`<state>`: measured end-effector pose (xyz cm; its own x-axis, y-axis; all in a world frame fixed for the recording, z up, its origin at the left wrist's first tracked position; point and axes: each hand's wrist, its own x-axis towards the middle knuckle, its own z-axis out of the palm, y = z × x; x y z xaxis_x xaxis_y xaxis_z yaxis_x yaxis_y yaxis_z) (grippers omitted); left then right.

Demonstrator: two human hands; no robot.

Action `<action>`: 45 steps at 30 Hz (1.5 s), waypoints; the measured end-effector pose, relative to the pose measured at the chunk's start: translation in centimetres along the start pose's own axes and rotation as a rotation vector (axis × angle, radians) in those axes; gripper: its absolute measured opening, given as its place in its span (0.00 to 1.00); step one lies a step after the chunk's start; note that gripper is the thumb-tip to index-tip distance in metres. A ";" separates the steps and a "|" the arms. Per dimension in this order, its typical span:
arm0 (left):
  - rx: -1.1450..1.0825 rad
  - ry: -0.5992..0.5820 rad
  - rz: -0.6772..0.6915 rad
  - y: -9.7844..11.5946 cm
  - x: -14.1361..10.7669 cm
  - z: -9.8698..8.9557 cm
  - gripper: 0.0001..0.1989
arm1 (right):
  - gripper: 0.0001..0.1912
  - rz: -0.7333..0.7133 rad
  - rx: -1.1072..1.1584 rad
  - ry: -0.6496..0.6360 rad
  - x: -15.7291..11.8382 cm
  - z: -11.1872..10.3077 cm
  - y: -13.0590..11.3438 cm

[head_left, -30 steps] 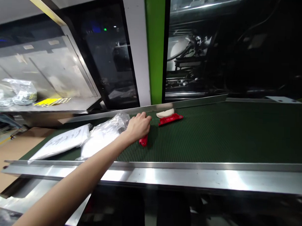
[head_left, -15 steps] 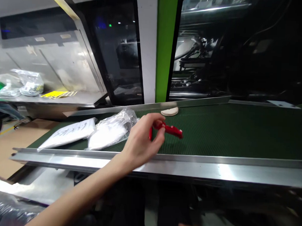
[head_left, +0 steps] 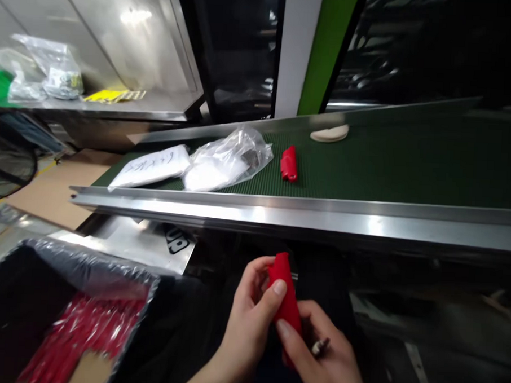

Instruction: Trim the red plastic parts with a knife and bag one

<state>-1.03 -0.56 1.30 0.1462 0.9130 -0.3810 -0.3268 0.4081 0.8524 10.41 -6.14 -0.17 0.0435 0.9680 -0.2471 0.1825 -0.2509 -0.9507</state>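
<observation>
In front of my body, below the conveyor's near rail, both hands hold one long red plastic part (head_left: 288,297). My left hand (head_left: 250,315) is closed round its upper end, thumb on its face. Lower down, my right hand (head_left: 320,352) grips the same part with thumb and fingers. A small dark object with a metal tip (head_left: 320,347) sticks out from the right hand; its kind is unclear. Another red plastic part (head_left: 289,163) lies on the green conveyor belt (head_left: 409,170), beyond both hands.
White packets in clear plastic (head_left: 223,162) and a white package with handwriting (head_left: 155,165) lie on the belt's left. A pale rounded piece (head_left: 329,133) sits near its back rail. At lower left stands a lined bin (head_left: 149,305) of red parts. A metal rail (head_left: 322,211) edges the belt.
My left hand has drawn back from above the belt, bringing a red part towards my body. My right hand has come up and now grips it too. The view has tilted down.
</observation>
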 end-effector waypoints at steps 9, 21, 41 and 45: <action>-0.378 0.047 -0.173 -0.2 -2.2 -2.8 0.15 | 0.21 -0.392 -0.442 -0.121 2.2 -4.9 -0.9; -0.448 -0.173 -0.330 0.1 -4.1 -2.4 0.08 | 0.24 -0.805 -0.635 -0.103 2.6 -4.1 -3.3; -0.413 -0.125 -0.273 0.2 -4.4 -1.8 0.09 | 0.21 -0.841 -0.758 -0.001 1.7 -3.9 -3.0; -0.410 -0.139 -0.262 0.1 -4.3 -1.8 0.09 | 0.20 -0.889 -0.784 0.020 1.9 -3.8 -3.1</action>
<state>-3.40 -4.43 2.39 0.3865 0.7825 -0.4881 -0.5980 0.6155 0.5134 13.70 -3.54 3.06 -0.3883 0.8030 0.4520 0.7081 0.5740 -0.4112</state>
